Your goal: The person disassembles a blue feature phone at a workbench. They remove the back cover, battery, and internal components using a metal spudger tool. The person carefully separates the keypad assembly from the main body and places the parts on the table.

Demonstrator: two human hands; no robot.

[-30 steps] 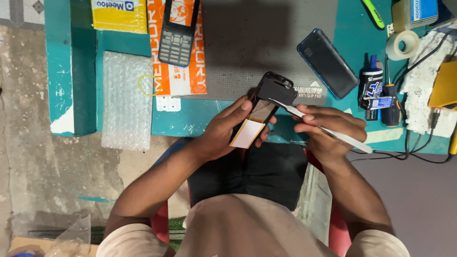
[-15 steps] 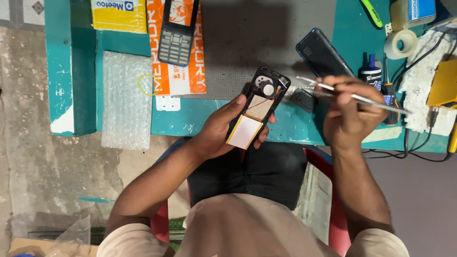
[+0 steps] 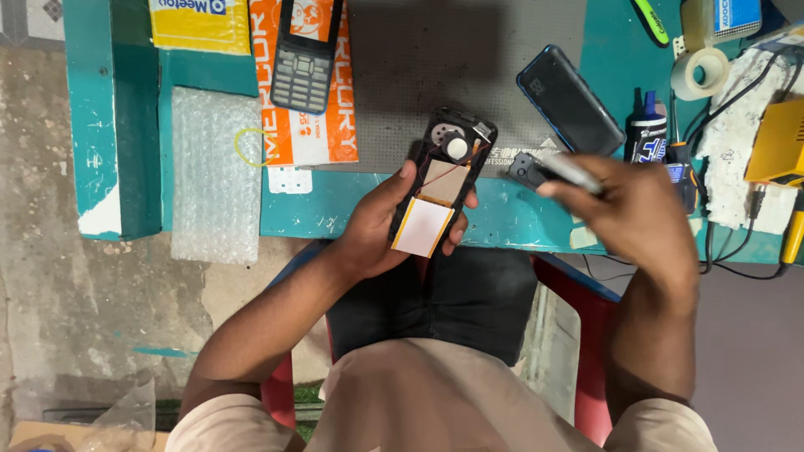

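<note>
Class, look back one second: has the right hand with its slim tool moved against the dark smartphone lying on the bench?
Yes. The right hand has swung right and up from the opened phone, nearer the dark smartphone.

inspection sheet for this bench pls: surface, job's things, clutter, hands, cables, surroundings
Surface: teal bench with a grey mat.
Job's things: opened phone, insides showing, a pale flat pack in its lower half; slim tool, blurred.
Clutter: keypad phone front, orange box, dark phone, tape roll, bubble wrap, small bottle.
Hands: left hand holds the opened phone; right hand grips the slim tool above the bench edge.
Cables: black leads at the right by a yellow unit.
Surroundings: bare concrete floor; red chair.
</note>
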